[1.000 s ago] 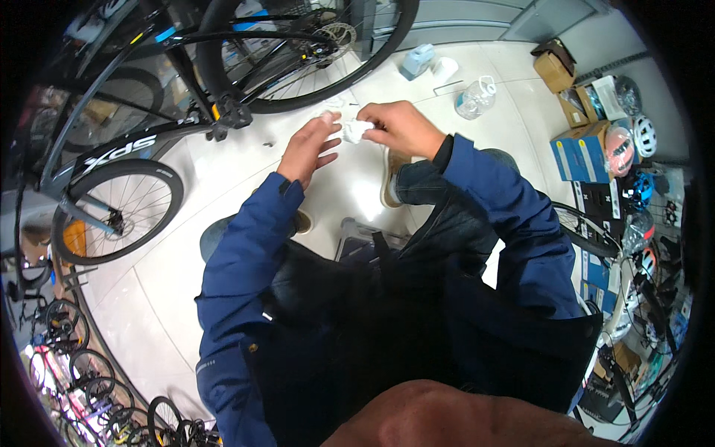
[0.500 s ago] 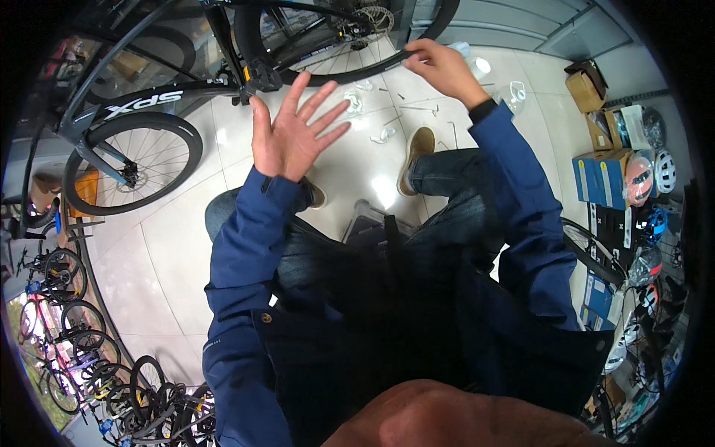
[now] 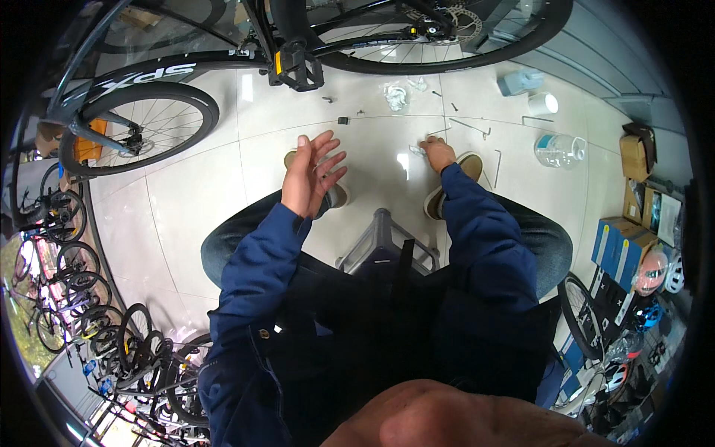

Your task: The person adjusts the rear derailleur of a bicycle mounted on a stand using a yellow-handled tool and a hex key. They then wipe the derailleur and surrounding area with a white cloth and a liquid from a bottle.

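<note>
My left hand [image 3: 311, 175] is held palm inward over the floor, fingers spread and nothing in them. Low over the floor, beside my right shoe [image 3: 469, 165], my right hand [image 3: 438, 153] has its fingers bent together. A crumpled whitish scrap [image 3: 416, 150] shows at their left side, and a thin hex key [image 3: 441, 132] lies just beyond them. The fingertips are partly hidden, so what they grip cannot be made out. More hex keys, a longer one [image 3: 497, 170] and one with a bulky end [image 3: 471, 127], lie to the right.
A black bicycle stands ahead, its wheel [image 3: 149, 128] at left and its pedal [image 3: 298, 68] near the middle. Small bolts and crumpled plastic [image 3: 396, 97] lie on the tiles. A clear jar [image 3: 558, 150], white cup [image 3: 544, 103] and blue bottle [image 3: 520, 82] stand right. A grey stool [image 3: 381, 242] is between my legs.
My right hand has come down from beside the bicycle tyre to the floor by my shoe. My left hand has lowered and turned inward, still open. The view has shifted.
</note>
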Demonstrator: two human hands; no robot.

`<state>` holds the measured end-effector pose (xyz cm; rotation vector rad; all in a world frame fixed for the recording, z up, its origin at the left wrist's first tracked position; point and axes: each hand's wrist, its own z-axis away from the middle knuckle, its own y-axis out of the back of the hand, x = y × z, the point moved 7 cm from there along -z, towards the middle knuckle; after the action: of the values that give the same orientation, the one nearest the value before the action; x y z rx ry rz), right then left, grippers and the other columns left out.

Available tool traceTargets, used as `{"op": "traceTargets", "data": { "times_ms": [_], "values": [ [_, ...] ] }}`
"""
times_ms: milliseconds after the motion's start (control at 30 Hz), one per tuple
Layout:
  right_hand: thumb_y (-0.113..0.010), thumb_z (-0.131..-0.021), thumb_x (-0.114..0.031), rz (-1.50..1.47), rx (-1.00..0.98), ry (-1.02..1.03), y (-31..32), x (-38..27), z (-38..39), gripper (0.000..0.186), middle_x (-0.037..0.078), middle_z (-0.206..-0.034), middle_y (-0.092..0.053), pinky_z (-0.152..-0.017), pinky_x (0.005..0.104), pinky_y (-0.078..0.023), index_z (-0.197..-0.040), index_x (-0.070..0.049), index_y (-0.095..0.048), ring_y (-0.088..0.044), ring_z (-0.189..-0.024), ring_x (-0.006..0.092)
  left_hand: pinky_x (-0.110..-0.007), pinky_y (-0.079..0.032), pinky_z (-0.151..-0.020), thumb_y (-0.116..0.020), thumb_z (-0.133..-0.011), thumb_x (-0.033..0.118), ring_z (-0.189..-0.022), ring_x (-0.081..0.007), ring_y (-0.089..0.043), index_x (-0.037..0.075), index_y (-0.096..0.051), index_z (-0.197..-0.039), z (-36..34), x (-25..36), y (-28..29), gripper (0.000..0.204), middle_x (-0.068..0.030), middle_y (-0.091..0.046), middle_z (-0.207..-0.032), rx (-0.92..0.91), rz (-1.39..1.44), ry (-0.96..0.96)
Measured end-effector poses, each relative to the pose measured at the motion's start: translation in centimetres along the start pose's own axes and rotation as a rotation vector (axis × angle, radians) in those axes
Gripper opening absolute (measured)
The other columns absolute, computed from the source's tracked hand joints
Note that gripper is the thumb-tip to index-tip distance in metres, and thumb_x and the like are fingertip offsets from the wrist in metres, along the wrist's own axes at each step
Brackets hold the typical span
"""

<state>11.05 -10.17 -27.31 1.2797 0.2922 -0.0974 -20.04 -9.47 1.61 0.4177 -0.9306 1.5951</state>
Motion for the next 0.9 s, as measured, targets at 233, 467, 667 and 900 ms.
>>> {"op": "traceTargets", "data": {
  "times_ms": [233,467,667,900],
  "values": [
    [-0.067,-0.094,-0.032,-0.544,0.010,-0.163,4.9,-4.8,-2.3,0.032,0.020,-0.085,-0.071,-0.073,0.0458,-0.055,-0.092,-0.001,-0.068,-0.068,-0.080,0.0400,-0.045,-0.046,-0.111,-0.052,-0.103,0.060,-0.132,-0.0318,-0.054,0.008,-0.042,-0.154,-0.4,-0.2,0.8,0.073,-0.0156,-0.050,-0.149,0.028,-0.078,0.017],
    [-0.059,-0.107,-0.022,-1.378,-0.200,0.246,21.1,-17.6,-0.1,0.025,-0.001,-0.088,-0.068,-0.069,0.0253,-0.053,-0.123,-0.005,-0.067,-0.061,-0.075,0.0076,-0.047,-0.046,-0.111,-0.067,-0.099,0.047,-0.133,-0.0357,-0.054,0.008,-0.037,-0.157,1.1,-1.1,-0.1,0.076,-0.0171,-0.051,-0.149,-0.035,-0.109,0.056],
    [-0.065,-0.103,-0.021,-0.994,0.047,0.394,29.3,-21.7,3.9,0.023,0.003,-0.096,-0.072,-0.075,0.0264,-0.055,-0.118,-0.005,-0.072,-0.066,-0.085,0.0100,-0.033,-0.059,-0.092,-0.070,-0.100,0.019,-0.099,-0.0127,-0.068,0.006,-0.071,-0.114,1.0,1.0,-0.5,0.018,-0.0004,-0.071,-0.106,-0.058,0.049,-0.201],
    [-0.064,-0.103,-0.019,-1.374,0.196,0.104,29.9,-21.2,5.0,0.024,0.002,-0.100,-0.071,-0.077,0.0265,-0.055,-0.114,0.001,-0.071,-0.064,-0.086,0.0078,-0.035,-0.058,-0.095,-0.066,-0.103,0.019,-0.102,-0.0153,-0.067,0.004,-0.068,-0.112,1.8,2.8,-1.2,0.018,-0.0029,-0.070,-0.109,-0.086,0.214,-0.337]
  ]
}}
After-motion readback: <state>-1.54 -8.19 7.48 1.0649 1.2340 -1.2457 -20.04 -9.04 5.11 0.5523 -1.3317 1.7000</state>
